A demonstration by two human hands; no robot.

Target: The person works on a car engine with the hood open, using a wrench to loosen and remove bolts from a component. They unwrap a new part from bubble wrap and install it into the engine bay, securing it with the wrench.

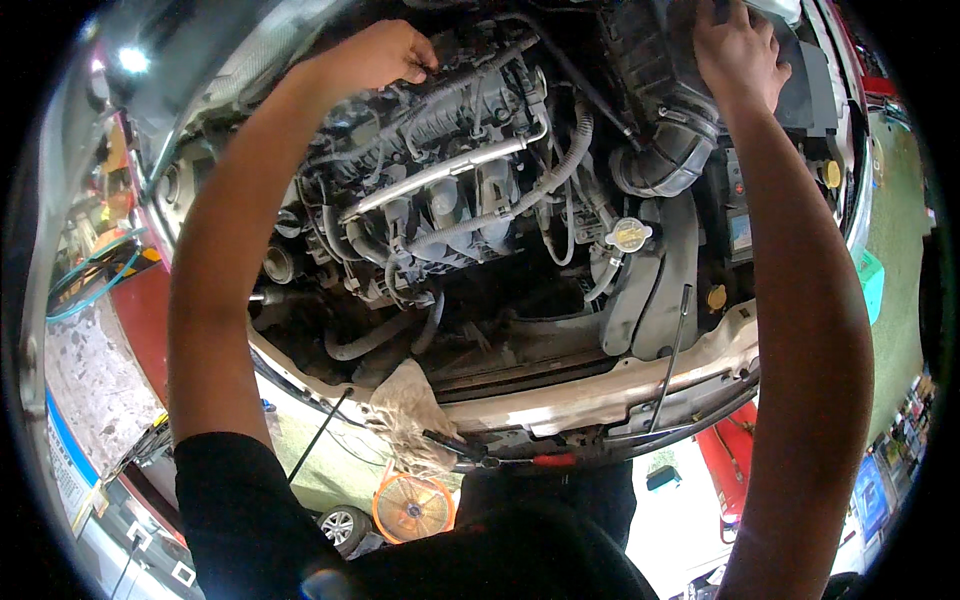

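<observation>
Both my arms stretch over an open engine bay. At the far left of the engine, my left hand has its fingers curled together beside dark hoses and wiring; what they hold, if anything, is hidden. Over at the far right, my right hand lies on the black air filter box, fingers apart and tips partly cut off by the frame's top edge. A ribbed black intake duct bends down from that box. Between my arms, a silvery metal rail and a grey corrugated hose cross the engine.
A metallic radiator cap sits right of the engine. On the front edge lie a dirty cloth and a red-handled tool. Beyond it, on the floor, stand an orange fan and a wheel. Something red stands at the right.
</observation>
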